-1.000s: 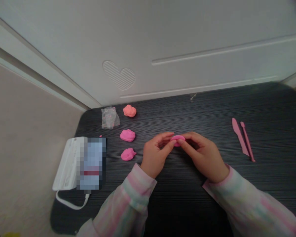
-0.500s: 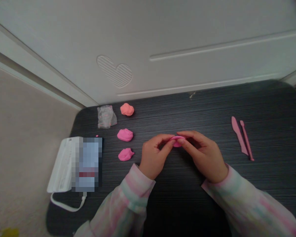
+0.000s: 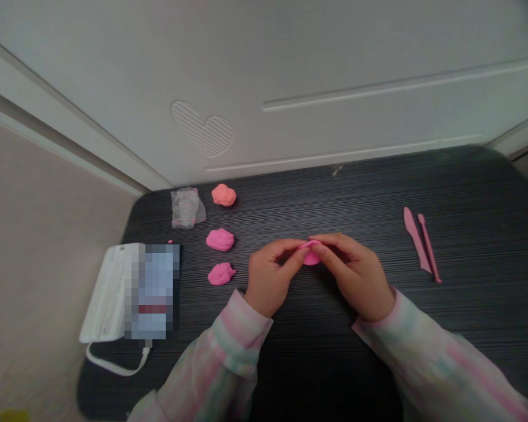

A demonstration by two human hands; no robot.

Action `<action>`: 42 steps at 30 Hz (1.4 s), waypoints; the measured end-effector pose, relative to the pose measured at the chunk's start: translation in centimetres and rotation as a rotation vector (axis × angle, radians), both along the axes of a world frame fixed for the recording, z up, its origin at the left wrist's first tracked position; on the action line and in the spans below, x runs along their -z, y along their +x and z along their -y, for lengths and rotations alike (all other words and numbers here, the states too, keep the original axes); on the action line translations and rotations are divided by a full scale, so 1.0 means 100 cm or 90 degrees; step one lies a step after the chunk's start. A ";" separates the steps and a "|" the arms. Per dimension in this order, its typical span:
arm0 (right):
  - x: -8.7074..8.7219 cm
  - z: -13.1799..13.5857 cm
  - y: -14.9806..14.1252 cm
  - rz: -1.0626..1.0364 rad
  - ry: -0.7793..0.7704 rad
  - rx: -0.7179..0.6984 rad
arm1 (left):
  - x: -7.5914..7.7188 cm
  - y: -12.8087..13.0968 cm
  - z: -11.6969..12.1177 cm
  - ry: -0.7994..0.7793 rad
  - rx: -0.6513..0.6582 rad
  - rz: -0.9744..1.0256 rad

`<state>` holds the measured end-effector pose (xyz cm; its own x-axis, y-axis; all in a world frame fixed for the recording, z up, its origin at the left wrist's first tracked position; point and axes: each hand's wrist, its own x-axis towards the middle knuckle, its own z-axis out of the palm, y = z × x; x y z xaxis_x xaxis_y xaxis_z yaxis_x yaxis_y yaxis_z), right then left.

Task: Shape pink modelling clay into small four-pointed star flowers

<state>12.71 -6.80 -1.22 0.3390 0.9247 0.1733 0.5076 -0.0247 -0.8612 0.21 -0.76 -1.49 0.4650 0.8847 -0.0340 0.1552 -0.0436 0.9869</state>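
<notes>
Between my two hands is a flattened pink piece of modelling clay (image 3: 311,255), pinched at its upper edge. My left hand (image 3: 273,275) is closed, thumb and fingers on the left side of the clay. On the other side my right hand (image 3: 361,272) grips it the same way, its thumb close to the left one. To the left lie two pink clay lumps, an upper one (image 3: 220,239) and a lower one (image 3: 221,274), with an orange clay lump (image 3: 224,195) behind them. The fingertips behind the clay are partly hidden.
A pink plastic knife (image 3: 416,237) and a thin pink modelling tool (image 3: 429,249) lie at the right on the dark table (image 3: 334,199). At the left are a clear plastic bag (image 3: 187,208), a blurred-out phone (image 3: 156,287), a white device (image 3: 110,293) and a white cable (image 3: 114,368).
The clay has tilted, so more of its flat face shows below my thumbs. Both hands keep their pinch on it. The whole view has shifted slightly.
</notes>
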 end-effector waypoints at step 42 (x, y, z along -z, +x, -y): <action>-0.003 0.001 0.000 0.117 0.050 -0.048 | 0.000 -0.001 0.006 0.282 -0.010 -0.154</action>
<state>12.73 -6.88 -0.93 0.2252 0.9278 0.2975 0.6536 0.0825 -0.7523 0.13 -1.36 -1.53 0.4765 0.8456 0.2405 0.3817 -0.4454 0.8099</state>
